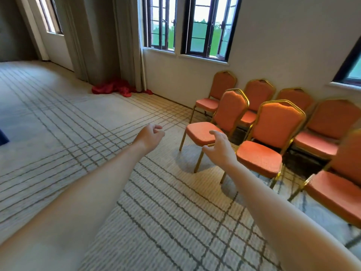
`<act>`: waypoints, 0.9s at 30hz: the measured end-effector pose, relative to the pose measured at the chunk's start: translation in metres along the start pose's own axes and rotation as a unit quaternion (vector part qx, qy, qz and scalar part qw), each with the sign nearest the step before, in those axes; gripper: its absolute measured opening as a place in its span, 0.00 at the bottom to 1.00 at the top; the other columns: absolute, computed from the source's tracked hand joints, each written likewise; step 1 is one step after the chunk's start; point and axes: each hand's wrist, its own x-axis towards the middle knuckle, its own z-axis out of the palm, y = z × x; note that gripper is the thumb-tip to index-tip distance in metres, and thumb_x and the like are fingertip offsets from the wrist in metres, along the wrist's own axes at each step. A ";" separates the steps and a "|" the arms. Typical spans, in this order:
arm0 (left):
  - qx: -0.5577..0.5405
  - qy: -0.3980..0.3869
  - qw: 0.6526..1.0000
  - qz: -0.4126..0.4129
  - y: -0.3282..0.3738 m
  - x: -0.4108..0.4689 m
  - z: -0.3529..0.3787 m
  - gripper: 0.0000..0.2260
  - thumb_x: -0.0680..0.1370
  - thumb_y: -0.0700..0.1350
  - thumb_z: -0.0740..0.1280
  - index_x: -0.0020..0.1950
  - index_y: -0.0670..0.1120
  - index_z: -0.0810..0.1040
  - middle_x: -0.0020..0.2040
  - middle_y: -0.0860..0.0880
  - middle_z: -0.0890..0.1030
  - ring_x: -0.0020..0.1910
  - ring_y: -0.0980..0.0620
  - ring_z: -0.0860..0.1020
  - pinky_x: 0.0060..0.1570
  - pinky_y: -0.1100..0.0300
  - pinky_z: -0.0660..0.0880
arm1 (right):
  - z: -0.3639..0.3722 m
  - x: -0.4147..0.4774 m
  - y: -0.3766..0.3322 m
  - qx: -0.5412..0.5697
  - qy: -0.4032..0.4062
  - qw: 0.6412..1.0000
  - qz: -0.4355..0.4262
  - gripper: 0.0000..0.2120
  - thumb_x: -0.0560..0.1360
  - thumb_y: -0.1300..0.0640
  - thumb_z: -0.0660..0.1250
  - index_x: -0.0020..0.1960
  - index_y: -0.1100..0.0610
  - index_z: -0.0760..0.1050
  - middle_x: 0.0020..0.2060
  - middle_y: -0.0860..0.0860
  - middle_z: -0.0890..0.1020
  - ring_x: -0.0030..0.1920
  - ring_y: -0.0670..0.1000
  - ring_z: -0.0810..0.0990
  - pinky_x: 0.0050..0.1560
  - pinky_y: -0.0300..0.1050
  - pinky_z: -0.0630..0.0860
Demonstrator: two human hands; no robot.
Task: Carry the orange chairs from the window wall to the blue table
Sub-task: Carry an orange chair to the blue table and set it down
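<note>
Likely stiff, moderately heavy: nearest orange chair point(230, 118); grip gilt backrest frame; left hand point(150, 136) loosely curled, right hand point(219, 148) spread; 2 hands empty.

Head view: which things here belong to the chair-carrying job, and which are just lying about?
Job: orange chairs in rows on the right; left hand and right hand, both empty, stretched toward them; dark blue shape at the left edge, possibly the table.

Lying about: red cloth heaped at the foot of the grey curtains; windows.
</note>
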 end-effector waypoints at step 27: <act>-0.001 -0.099 0.994 -0.049 0.065 0.490 0.294 0.16 0.78 0.50 0.63 0.65 0.49 0.73 0.61 0.47 0.77 0.54 0.48 0.77 0.58 0.48 0.75 | -0.031 0.456 0.234 -0.006 0.023 0.991 0.129 0.29 0.78 0.55 0.67 0.76 0.55 0.61 0.74 0.54 0.65 0.70 0.54 0.68 0.59 0.44 0.68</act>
